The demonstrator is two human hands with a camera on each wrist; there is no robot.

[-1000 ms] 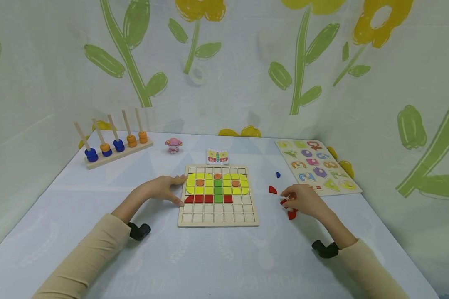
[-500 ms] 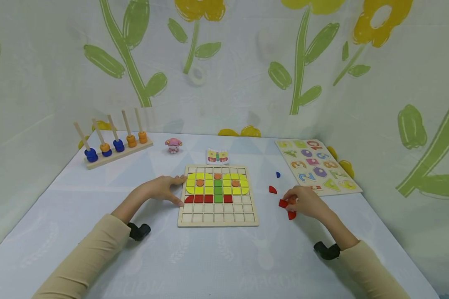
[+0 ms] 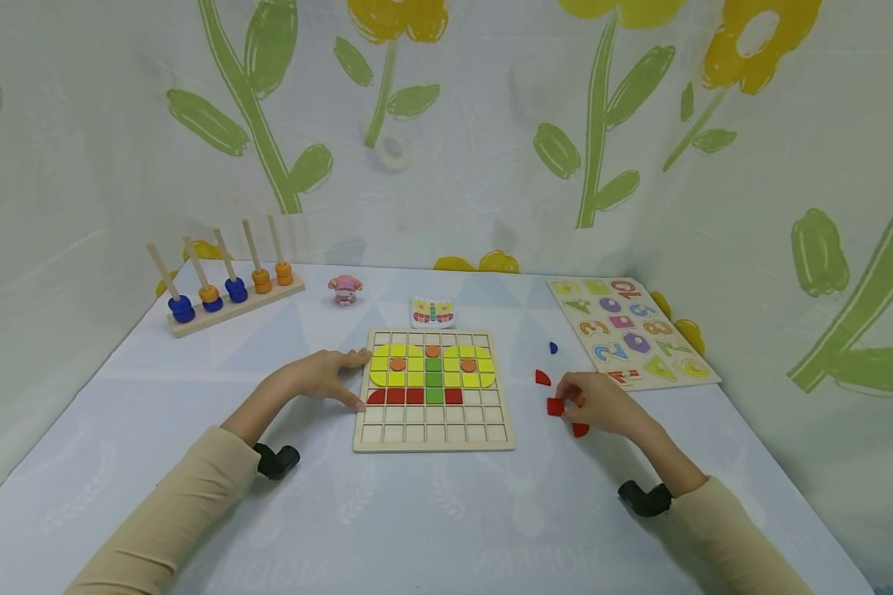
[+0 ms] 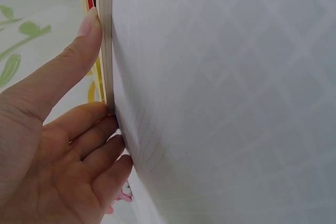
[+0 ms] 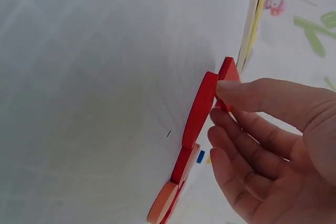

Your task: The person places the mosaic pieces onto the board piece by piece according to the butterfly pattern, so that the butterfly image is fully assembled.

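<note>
My right hand (image 3: 601, 402) pinches a red square (image 3: 556, 406) between thumb and forefinger, just over or on the desk (image 3: 417, 512); I can't tell which. My left hand (image 3: 318, 376) is spread, its thumb and fingertips against the 9 o'clock edge of the gridded wooden board (image 3: 413, 433). With the board as the clock's centre and 12 straight ahead of me, the red square sits at 3 o'clock.

My grip is only at the tips, so a small twist could let the square slip. If I set it down askew, I'd expect a corner to catch on the raised grid. Should my left hand lift or push, the board could slide and jog its laid pieces.

Around the square it's crowded: a red quarter-round (image 3: 542, 378) lies near it at 11 o'clock, another red piece (image 3: 580, 430) at 4, and an orange piece (image 5: 161, 203) is partly hidden by my fingers. A careless sweep might scatter them. A blue half-round (image 3: 553, 348) waits farther out at 12.

From the board, the number puzzle (image 3: 680, 383) lies at 2, its near corner close to my knuckles; a picture card (image 3: 432, 312) is at 12, a pink figurine (image 3: 346, 289) at 11, and a peg stacker (image 3: 226, 312) at 10, well clear of both hands.
</note>
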